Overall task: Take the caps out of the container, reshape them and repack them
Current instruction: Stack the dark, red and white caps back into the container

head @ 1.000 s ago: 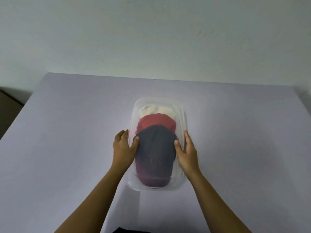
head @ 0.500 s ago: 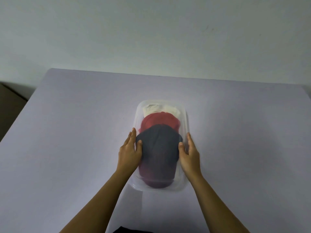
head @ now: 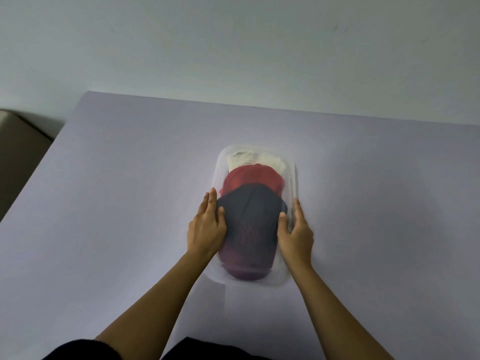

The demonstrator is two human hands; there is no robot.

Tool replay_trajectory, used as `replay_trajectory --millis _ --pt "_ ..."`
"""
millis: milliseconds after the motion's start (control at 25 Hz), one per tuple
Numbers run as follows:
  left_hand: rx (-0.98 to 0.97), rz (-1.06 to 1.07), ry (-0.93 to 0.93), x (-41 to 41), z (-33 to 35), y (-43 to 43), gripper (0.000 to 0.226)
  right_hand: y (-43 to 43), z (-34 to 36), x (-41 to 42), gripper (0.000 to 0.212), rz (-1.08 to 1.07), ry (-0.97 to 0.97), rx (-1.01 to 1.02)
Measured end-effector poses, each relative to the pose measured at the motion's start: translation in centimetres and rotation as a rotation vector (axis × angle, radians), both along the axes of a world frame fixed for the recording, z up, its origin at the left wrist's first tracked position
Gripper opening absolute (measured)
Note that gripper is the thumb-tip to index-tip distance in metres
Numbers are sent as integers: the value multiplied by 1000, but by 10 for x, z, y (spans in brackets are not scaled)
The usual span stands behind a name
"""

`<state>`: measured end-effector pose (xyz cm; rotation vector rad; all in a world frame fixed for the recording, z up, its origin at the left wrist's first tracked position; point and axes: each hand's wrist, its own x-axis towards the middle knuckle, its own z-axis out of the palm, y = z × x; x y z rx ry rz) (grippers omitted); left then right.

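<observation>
Two bare hands reach forward from the bottom of the frame and clasp a clear plastic container (head: 292, 178) from either side. The left hand (head: 206, 228) lies flat against the container's left wall, fingers stretched forward along the outside and the thumb hooked over the rim, touching the dark cap inside. The right hand (head: 296, 236) mirrors it on the right wall — fingers extended along the outside, thumb curled over the rim onto the same cap. Both hands grasp the container; neither is clenched into a fist.

The container is an oval tub with rounded corners, standing lengthwise on a pale lavender table (head: 117, 203), roughly at its middle. Three caps are packed inside in an overlapping row. Nearest the person is a navy cap (head: 250, 219) with a purplish brim at its near end. Behind it, partly covered, sits a red cap (head: 250, 178), and at the far end a cream cap (head: 255, 159) — only its top edge shows.

The picture is slightly blurred around the tub. Beyond the table rises a plain pale wall (head: 233, 48). Dark clothing (head: 85, 350) shows at the bottom edge.
</observation>
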<state>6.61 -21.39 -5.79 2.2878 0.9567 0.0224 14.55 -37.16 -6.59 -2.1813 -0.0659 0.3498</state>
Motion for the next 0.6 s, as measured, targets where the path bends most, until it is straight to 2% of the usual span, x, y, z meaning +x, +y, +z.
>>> replay_trajectory --millis 200,400,600 --pt "-24 -28 -15 23 6 -3 52 -9 6 21 54 -2 -20 45" --pt "-23 -56 -75 101 14 2 52 -10 17 101 54 2 -65 32" --pt "-47 -52 -36 175 7 11 51 0 5 177 54 33 -46 -4"
